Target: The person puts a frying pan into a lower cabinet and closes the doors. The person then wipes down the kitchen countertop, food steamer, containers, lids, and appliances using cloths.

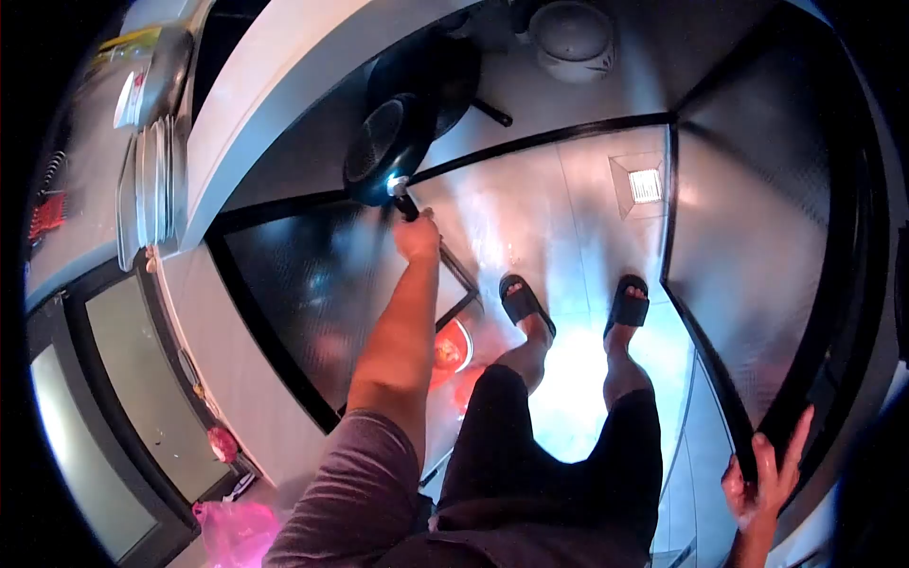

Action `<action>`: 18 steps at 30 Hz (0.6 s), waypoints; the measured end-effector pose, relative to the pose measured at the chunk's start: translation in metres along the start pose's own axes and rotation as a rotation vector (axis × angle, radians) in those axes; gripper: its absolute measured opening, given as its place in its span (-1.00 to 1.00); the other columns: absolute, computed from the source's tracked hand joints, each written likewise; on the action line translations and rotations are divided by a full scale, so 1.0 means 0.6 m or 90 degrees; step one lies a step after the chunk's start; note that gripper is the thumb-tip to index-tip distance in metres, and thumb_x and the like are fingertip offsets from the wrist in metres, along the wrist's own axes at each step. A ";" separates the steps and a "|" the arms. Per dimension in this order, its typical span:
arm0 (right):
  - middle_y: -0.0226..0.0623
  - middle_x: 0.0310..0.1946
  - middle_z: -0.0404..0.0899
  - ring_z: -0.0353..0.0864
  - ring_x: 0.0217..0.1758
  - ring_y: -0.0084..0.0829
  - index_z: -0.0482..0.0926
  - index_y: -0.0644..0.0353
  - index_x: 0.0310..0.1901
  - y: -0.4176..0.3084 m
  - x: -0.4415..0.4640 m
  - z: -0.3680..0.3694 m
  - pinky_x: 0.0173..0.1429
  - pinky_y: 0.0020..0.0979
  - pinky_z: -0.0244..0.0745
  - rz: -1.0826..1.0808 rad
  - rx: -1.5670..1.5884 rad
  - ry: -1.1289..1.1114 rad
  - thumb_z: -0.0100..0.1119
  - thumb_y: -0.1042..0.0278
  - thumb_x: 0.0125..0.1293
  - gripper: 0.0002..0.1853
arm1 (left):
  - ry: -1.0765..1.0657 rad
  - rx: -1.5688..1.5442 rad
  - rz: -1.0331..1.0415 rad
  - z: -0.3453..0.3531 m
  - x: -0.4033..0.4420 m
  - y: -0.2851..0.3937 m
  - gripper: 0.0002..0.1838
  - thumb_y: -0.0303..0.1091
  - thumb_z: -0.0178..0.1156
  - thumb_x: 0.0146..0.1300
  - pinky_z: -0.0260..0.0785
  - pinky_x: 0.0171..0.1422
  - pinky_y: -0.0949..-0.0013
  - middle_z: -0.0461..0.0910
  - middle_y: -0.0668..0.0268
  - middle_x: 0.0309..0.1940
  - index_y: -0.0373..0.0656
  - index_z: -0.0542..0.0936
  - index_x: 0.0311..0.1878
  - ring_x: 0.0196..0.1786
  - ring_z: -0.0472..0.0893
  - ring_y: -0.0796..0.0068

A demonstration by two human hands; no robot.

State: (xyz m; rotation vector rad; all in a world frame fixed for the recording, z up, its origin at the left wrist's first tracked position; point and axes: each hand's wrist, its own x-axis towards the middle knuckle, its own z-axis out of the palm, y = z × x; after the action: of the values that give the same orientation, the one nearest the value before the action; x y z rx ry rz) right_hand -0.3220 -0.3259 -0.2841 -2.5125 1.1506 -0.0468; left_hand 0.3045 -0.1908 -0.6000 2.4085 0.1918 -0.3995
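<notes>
My left hand [418, 235] is closed around the black handle of a dark frying pan [383, 147], which is tilted on its side. The pan is level with the dark frame of an open cabinet, and a larger dark pan [445, 76] with its own handle lies behind it. On the right, my right hand [765, 485] grips the black-framed edge of an open cabinet door [757, 265], some fingers stretched along it. Another black-framed door [294, 293] stands open on the left, below my forearm.
A pale round pot [572, 40] sits deeper in the cabinet. Plates [150, 189] stand upright on the counter at left. A floor drain [645, 186], a red container [452, 350] and a pink plastic bag [235, 532] are near my feet and left side.
</notes>
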 end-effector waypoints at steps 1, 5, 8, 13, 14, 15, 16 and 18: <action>0.55 0.56 0.18 0.65 0.19 0.45 0.58 0.04 0.21 0.008 -0.004 0.003 0.03 0.02 0.69 0.004 -0.009 0.005 0.34 0.33 0.26 -0.54 | 0.010 -0.007 0.029 0.003 0.025 0.010 -0.70 -0.28 0.52 0.15 0.56 -0.39 0.12 0.72 0.11 -0.49 -0.32 0.69 -0.22 -0.56 0.70 0.21; 0.54 0.57 0.15 0.59 0.25 0.49 0.55 0.04 0.17 0.030 -0.021 0.013 0.10 0.09 0.63 -0.050 -0.054 0.026 0.28 0.28 0.31 -0.61 | 0.083 0.147 0.063 0.034 0.095 0.084 -0.67 -0.14 0.44 0.22 0.61 -0.35 0.14 0.74 0.10 -0.51 -0.28 0.72 -0.27 -0.50 0.77 0.21; 0.50 0.60 0.10 0.37 0.47 0.50 0.62 0.03 0.16 0.055 -0.034 0.019 0.39 0.26 0.41 -0.124 -0.105 0.023 0.29 0.03 0.42 -0.61 | 0.043 0.153 0.056 0.074 0.129 0.131 -0.65 -0.11 0.41 0.18 0.66 -0.12 0.11 0.76 0.06 -0.48 -0.28 0.72 -0.34 -0.44 0.80 0.16; 0.49 0.44 0.32 0.51 0.23 0.34 0.57 0.03 0.19 0.096 -0.146 0.043 0.18 0.21 0.52 0.411 0.426 -0.017 0.26 0.07 0.48 -0.64 | 0.049 0.023 0.133 0.215 0.330 0.066 -0.57 0.04 0.42 0.16 0.61 -0.30 0.05 0.75 0.09 -0.53 -0.23 0.73 -0.36 -0.46 0.78 0.13; 0.48 0.39 0.39 0.61 0.11 0.27 0.55 0.03 0.23 0.113 -0.186 0.055 0.05 0.16 0.61 0.587 0.617 -0.025 0.26 0.12 0.47 -0.62 | 0.029 -0.008 0.188 0.229 0.340 0.078 -0.56 0.06 0.42 0.16 0.59 -0.36 0.06 0.74 0.08 -0.55 -0.21 0.72 -0.39 -0.51 0.76 0.13; 0.33 0.06 0.50 0.58 -0.19 0.07 0.34 -0.07 0.45 0.071 -0.088 0.034 -0.17 0.01 0.59 0.174 0.244 -0.123 0.22 0.22 0.46 -0.44 | 0.061 0.002 0.196 0.247 0.350 0.092 -0.54 0.06 0.43 0.17 0.59 -0.34 0.04 0.74 0.04 -0.53 -0.24 0.72 -0.41 -0.48 0.77 0.09; 0.18 -0.27 0.61 0.56 -0.48 -0.14 0.12 -0.17 0.67 0.025 0.017 0.012 -0.39 -0.14 0.57 -0.174 -0.185 0.034 0.18 0.32 0.46 -0.21 | 0.093 0.013 0.204 0.265 0.360 0.106 -0.52 0.07 0.43 0.18 0.60 -0.33 0.03 0.74 -0.01 -0.52 -0.27 0.72 -0.43 -0.45 0.77 0.04; 0.13 -0.34 0.56 0.49 -0.52 -0.17 0.11 -0.22 0.66 0.029 -0.018 0.027 -0.42 -0.18 0.51 -0.133 -0.127 0.027 0.17 0.34 0.45 -0.21 | 0.143 0.110 0.227 0.278 0.344 0.150 -0.50 0.05 0.47 0.20 0.60 -0.08 -0.03 0.79 0.00 -0.34 -0.32 0.74 -0.21 -0.24 0.77 -0.09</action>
State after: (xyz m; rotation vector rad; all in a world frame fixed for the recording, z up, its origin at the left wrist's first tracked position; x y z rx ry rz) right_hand -0.3391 -0.3231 -0.3037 -2.8133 0.9446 -0.0426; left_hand 0.4816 -0.3607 -0.7350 2.5883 -0.1805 0.0186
